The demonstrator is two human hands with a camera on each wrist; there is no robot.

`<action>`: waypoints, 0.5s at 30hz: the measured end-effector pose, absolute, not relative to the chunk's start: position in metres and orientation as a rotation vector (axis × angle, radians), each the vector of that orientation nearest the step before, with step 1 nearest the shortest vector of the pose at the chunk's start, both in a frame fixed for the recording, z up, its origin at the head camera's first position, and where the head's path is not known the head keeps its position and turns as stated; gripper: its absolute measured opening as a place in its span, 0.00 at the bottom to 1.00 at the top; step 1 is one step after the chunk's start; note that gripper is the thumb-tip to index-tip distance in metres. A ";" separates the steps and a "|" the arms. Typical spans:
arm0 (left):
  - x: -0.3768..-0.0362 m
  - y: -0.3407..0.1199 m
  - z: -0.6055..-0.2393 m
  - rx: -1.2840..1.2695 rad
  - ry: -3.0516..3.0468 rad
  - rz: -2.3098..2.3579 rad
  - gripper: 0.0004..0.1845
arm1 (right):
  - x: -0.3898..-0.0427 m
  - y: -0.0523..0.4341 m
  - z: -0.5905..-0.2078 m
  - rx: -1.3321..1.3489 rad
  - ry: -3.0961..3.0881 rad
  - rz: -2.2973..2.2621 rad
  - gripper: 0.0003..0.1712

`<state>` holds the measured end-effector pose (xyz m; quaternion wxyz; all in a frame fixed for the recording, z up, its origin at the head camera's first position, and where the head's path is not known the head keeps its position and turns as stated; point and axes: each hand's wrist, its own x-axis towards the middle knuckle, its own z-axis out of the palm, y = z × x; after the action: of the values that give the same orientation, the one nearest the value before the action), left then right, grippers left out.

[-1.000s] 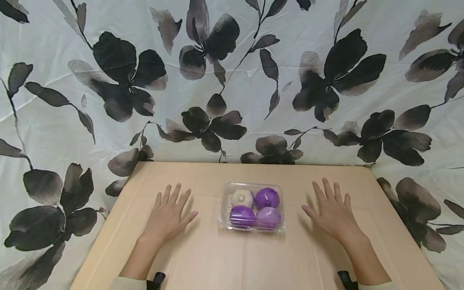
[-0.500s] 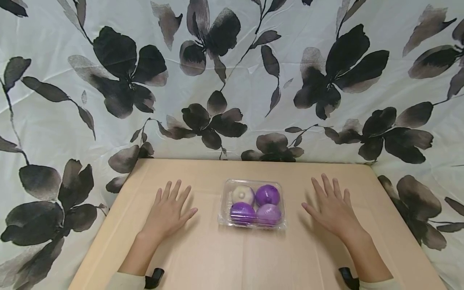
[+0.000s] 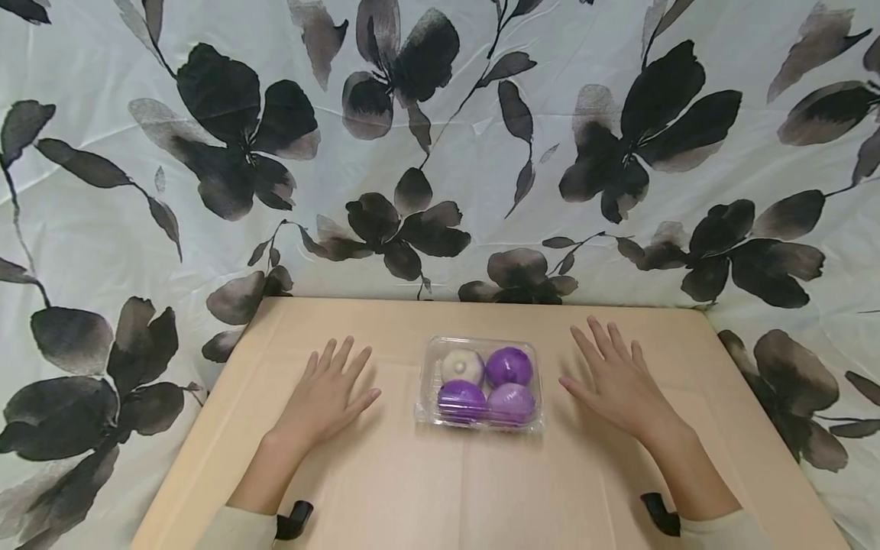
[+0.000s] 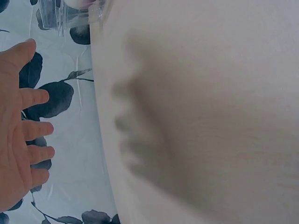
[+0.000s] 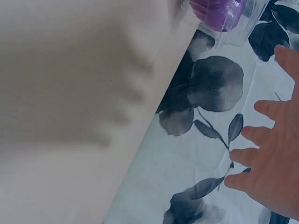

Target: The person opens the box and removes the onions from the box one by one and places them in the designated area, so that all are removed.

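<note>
Both flat, spread hands, left hand (image 3: 328,397) and right hand (image 3: 616,382), have edged toward the box (image 3: 480,384) between them, holding nothing.

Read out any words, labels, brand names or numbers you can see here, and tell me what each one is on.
There is no readable text in any view.
Clear plastic box of purple and white balls: no label or print visible.
Table: plain, unmarked.
Floral cloth: only a dark flower pattern, no lettering.
Left hand and right hand: nothing written on them.
</note>
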<state>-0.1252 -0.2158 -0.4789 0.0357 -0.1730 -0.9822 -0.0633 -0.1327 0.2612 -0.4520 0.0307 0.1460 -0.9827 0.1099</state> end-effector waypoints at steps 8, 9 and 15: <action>-0.130 -0.207 -0.476 -0.571 -3.015 -0.217 0.39 | -0.139 0.246 -0.450 0.567 -3.022 0.353 0.49; -0.130 -0.205 -0.476 -0.581 -3.012 -0.222 0.39 | -0.139 0.244 -0.450 0.586 -3.015 0.356 0.48; -0.129 -0.198 -0.475 -0.637 -3.001 -0.269 0.38 | -0.141 0.230 -0.449 0.696 -2.951 0.375 0.46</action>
<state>-0.1291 -0.1977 -0.4753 0.0309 -0.2068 -0.9740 -0.0874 -0.1412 0.2301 -0.4489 0.0433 0.2276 -0.9650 0.1226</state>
